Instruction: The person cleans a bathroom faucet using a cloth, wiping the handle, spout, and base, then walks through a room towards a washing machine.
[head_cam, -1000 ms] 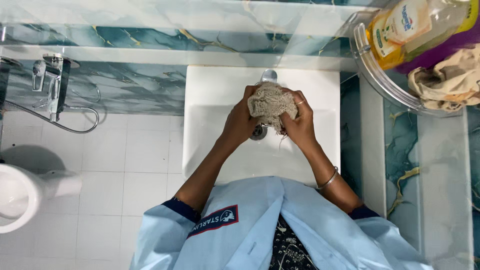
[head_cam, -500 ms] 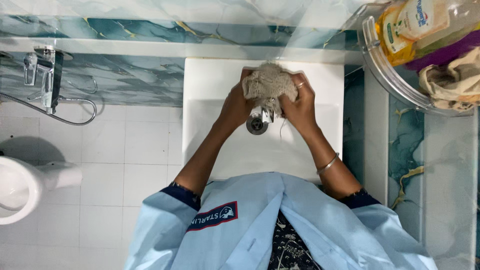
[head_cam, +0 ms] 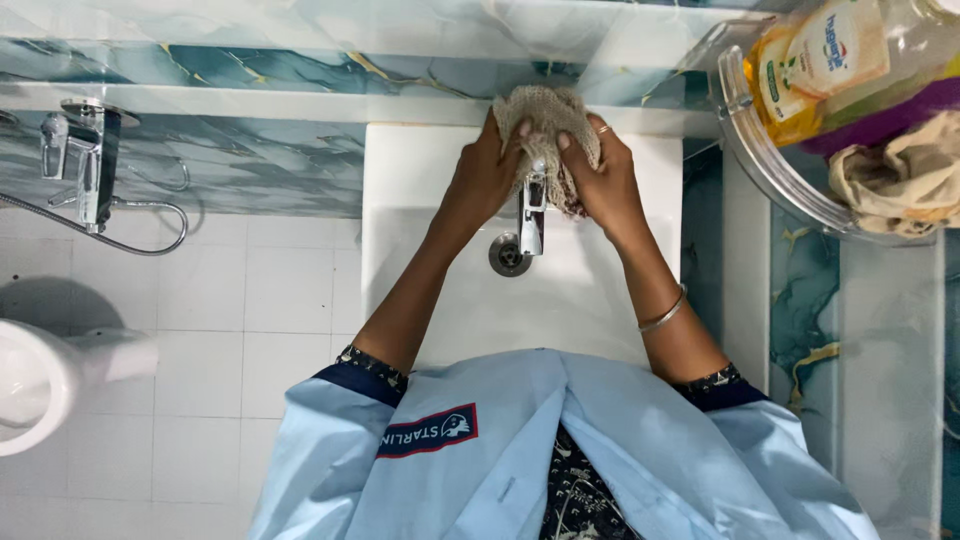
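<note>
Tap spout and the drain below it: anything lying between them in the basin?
Nothing: in the head view, bare white basin separates the tap spout from the drain.

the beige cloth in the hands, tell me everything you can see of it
The beige, coarse, loosely woven cloth is bunched into a wad over the back of the chrome basin tap, at the rear edge of the white rectangular washbasin. The left hand and right hand grip it from either side. A frayed end hangs down beside the tap.
</note>
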